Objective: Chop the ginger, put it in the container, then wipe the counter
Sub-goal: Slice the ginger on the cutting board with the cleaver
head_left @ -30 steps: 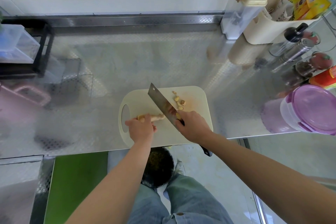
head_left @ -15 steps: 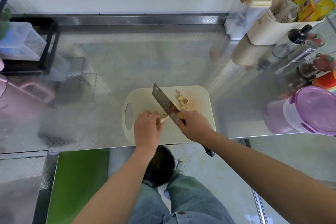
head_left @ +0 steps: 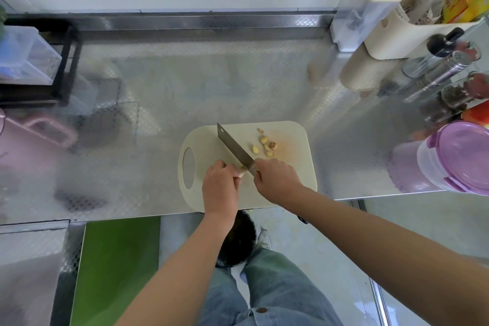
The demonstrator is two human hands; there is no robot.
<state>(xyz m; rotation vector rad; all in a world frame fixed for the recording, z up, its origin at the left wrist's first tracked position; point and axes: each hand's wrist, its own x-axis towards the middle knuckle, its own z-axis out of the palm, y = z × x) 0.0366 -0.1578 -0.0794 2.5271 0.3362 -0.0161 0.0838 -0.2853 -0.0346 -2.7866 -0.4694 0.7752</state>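
At lower centre of the frame, on the cutting board (head_left: 211,135), the left grip (head_left: 221,182) pinches the ginger stub (head_left: 242,171), which looks light, firm and roll-prone, by its rear end, beside the cleaver (head_left: 235,148) clasped in the right grip (head_left: 275,180).

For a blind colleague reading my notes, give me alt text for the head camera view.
A person's right hand holds a cleaver against ginger that the left hand pins on a pale cutting board. Cut pieces lie right of the blade, above a steel counter.
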